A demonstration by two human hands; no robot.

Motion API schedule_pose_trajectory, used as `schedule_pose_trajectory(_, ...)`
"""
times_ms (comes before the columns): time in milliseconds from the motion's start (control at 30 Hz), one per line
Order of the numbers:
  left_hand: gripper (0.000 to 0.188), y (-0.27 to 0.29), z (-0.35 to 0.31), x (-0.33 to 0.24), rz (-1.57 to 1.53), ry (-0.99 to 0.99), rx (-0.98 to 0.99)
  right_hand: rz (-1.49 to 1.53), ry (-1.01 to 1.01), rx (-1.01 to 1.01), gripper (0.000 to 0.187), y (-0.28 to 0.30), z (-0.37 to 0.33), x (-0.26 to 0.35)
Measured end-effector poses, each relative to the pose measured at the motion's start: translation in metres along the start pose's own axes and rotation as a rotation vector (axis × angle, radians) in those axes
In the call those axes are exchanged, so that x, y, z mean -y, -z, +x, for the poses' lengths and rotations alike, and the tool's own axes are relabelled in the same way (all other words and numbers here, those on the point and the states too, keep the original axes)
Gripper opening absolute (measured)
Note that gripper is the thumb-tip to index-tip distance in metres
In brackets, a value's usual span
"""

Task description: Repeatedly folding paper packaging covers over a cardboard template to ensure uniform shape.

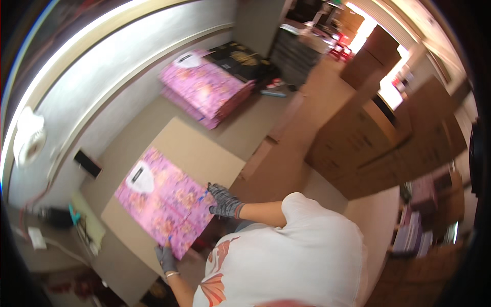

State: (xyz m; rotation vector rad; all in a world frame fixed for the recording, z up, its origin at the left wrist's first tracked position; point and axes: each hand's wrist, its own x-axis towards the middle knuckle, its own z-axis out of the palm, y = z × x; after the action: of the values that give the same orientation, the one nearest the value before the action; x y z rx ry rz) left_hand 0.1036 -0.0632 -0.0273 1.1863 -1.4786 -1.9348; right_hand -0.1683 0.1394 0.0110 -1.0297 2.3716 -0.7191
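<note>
Grey knit gloves on both your hands. Left hand (166,258) is closed on the near corner of the pink floral packet (164,200), fingers curled over its edge. Right hand (224,200) grips the packet's right edge w/ fingers bent down onto the top. Packet is flat, plastic-wrapped, w/ a white patch near its far end; it lies tilted on a cardboard sheet (202,151) that covers the surface in front of you. Just left of the sheet: a small black block (88,162) by the wall, plus green and white bits (84,220) near the edge. Farther out, well apart from your hands, sits a stack of same pink packets (204,92), w/ dark packets (243,61) beside it. Brown cartons (368,133) stand to the right.
</note>
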Motion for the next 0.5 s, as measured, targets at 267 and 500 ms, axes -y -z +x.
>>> schedule_pose_trajectory(267, 0.048, -0.018, 0.007, -0.013, -0.102, 0.181, 0.641, 0.926, -0.521, -0.201, 0.034, 0.009, -0.039, -0.053)
schedule_pose_trajectory(500, 0.035, -0.087, 0.012, -0.001, -0.404, 0.577, 0.526, 1.390, -0.631, 0.266, 0.027, 0.007, -0.042, -0.043)
